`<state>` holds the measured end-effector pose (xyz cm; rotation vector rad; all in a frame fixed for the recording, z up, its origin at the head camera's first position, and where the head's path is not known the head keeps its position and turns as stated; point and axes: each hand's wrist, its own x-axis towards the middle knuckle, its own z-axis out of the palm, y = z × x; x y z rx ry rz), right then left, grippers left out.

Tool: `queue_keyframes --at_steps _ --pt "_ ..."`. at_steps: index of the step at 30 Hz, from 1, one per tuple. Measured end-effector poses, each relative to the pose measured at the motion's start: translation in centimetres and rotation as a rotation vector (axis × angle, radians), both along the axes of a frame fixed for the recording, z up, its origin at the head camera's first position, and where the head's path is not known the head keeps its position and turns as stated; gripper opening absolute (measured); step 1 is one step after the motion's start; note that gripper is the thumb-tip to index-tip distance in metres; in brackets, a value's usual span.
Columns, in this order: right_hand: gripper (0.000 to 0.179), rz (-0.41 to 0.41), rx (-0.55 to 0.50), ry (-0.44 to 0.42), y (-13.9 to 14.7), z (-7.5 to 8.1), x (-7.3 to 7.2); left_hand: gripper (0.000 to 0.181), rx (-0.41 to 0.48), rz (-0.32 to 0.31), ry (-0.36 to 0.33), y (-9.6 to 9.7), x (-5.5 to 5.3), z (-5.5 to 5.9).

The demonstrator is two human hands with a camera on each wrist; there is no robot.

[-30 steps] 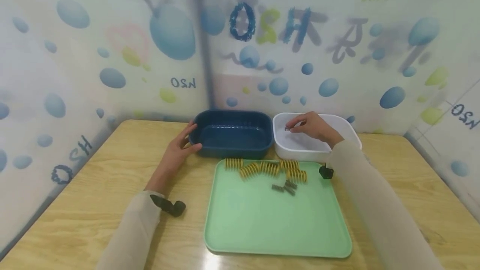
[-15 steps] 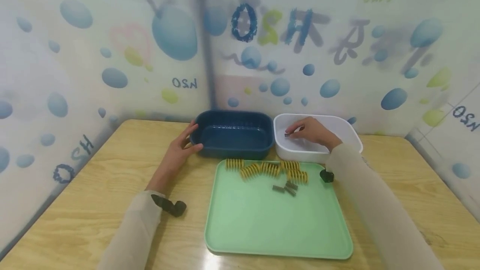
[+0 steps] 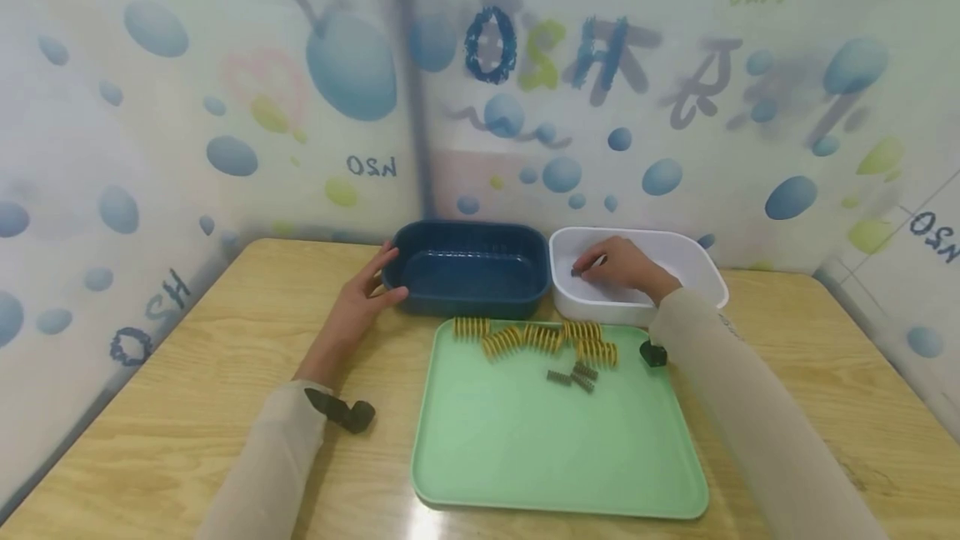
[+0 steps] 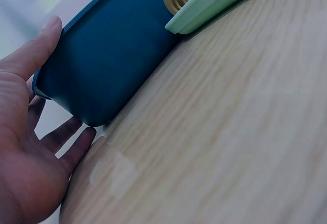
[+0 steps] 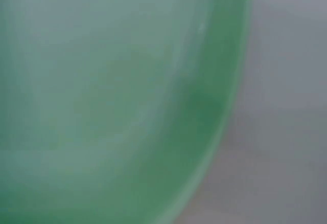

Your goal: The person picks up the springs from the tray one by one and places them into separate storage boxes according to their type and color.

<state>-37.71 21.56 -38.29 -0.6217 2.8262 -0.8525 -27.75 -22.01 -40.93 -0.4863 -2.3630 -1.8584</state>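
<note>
Inside the white bin (image 3: 600, 307), my right hand (image 3: 626, 267) is lowered, pinching a small dark spring (image 3: 576, 272) between thumb and fingertips; most of that spring is hidden. My left hand (image 3: 358, 298) rests against the left end of the dark blue bin (image 3: 468, 307). In the left wrist view its thumb (image 4: 43, 42) lies at the blue bin's rim, and the other fingers spread along the end wall. On the green tray (image 3: 555, 448) lie several yellow springs (image 3: 502, 342) near the far edge. Several small dark springs (image 3: 558, 377) lie just in front of them.
Both bins stand side by side on the wooden table (image 3: 187, 373), close to the patterned wall (image 3: 465, 182). The tray sits directly in front of them. In the blurred right wrist view only the tray's curved edge (image 5: 214, 111) and a pale surface show.
My right hand has moved down into the white bin with the small dark spring, which is now less visible. My left hand stays at the blue bin.
</note>
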Motion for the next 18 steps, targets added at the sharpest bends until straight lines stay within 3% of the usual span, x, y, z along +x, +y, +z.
queue_keyframes --at_steps 10,18 --pt "0.025 -0.053 0.013 0.016 0.3 1.1 0.6 0.063 -0.013 0.001 -0.011 0.1 -0.1 -0.1" --pt "0.026 -0.063 -0.067 0.011 0.8 2.7 1.8 0.063 -0.004 0.005 -0.006 0.0 -0.1 -0.1"
